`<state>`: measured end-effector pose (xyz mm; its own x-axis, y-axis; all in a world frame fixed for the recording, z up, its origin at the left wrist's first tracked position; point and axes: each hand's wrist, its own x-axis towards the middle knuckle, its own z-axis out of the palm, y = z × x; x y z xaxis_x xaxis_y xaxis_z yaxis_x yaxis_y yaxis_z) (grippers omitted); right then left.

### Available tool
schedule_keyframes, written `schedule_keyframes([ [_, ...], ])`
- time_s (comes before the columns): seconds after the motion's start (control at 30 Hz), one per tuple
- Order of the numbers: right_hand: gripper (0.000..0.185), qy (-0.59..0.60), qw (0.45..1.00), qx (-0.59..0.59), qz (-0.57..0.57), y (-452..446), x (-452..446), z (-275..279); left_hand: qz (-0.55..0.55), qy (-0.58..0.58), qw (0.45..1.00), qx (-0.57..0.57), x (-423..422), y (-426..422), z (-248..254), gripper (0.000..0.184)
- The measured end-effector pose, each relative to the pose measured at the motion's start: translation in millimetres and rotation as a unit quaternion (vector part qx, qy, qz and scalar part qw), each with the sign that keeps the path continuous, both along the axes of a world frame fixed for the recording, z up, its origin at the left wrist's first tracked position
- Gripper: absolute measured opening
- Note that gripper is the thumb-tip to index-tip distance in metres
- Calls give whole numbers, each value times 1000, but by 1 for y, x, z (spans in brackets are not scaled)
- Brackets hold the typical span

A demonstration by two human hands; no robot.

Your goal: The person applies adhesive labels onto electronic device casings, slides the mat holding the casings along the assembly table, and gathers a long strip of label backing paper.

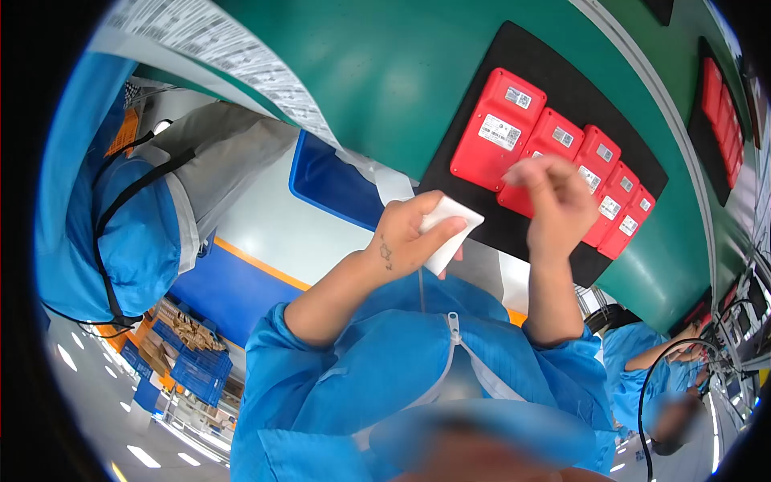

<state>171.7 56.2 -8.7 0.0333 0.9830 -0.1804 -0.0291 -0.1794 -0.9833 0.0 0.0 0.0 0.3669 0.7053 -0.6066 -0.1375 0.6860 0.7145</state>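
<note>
My left hand (pixel 414 237) is closed on a flat white rectangular pad (pixel 451 229), the thumb lying across its face. Whether the pad is cloth or paper, I cannot tell. My right hand (pixel 558 201) is over the red cases, in front of the middle ones; its fingers are bent and smeared by motion. Several red cases (pixel 486 157) lie in a row on a black mat (pixel 554 84). White labels with printed codes are stuck to them, such as the label (pixel 499 132) on the largest-looking case.
The mat lies on a green bench (pixel 377 64). Sheets of printed labels (pixel 233 60) hang in from the upper left, above a blue tray (pixel 333 185). Another black mat with red cases (pixel 721 120) is at far right. People in blue work at both sides.
</note>
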Motion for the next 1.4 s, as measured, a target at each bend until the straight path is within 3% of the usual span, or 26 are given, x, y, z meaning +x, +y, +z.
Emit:
schedule_keyframes([
  [0.07, 8, -21, 996, -79, -27, 13, -1, 4, 9, 20, 997, 68, -1, -6, 2, 17],
  [0.13, 10, -49, 987, -152, 10, 24, 2, -8, 23, 15, 1000, 12, 4, -4, -5, 14],
  [0.2, 11, -70, 987, -142, -8, 25, 2, -9, 28, 6, 1000, -9, 8, -4, -11, 14],
  [0.3, 12, -89, 987, -136, -16, 24, 0, -9, 9, 37, 996, 77, 10, -8, -18, 14],
  [0.4, 11, -96, 986, -132, -18, 24, -1, -10, 13, -22, 1000, -2, 11, -5, -16, 14],
  [0.6, 11, -109, 984, -138, -17, 24, -1, -10, 19, -86, 995, -44, 9, -4, -16, 20],
  [0.73, 13, -152, 980, -131, -6, 25, -3, -8, 29, -65, 997, -28, 11, -3, -15, 20],
  [0.83, 15, -316, 945, -52, 60, 27, -4, -7, 42, -28, 998, -30, 14, -2, -12, 21],
  [0.93, 18, -555, 821, -4, 134, 34, -1, 9, 73, 15, 997, -19, 23, -4, -8, 22],
  [1.03, 17, -280, 943, -91, 155, 17, 10, 15, 93, 21, 995, -22, 27, -3, -7, 23],
  [1.07, 15, -56, 981, -107, 155, -2, 17, 0, 108, 15, 994, -22, 30, -3, -6, 23],
  [1.1, 12, 63, 969, -171, 167, -12, 19, 5, 123, 8, 992, -22, 34, -3, -6, 23],
  [1.17, 12, 176, 952, -211, 138, -24, 20, 14, 110, 0, 994, -20, 37, -2, -4, 23],
  [1.3, 10, 12, 992, -66, 102, -40, 35, -5, 114, -12, 993, -1, 54, -2, -1, 22],
  [1.4, 8, 10, 998, -65, -27, -31, 45, -1, 25, 11, 998, -49, 57, -2, 1, 21],
])
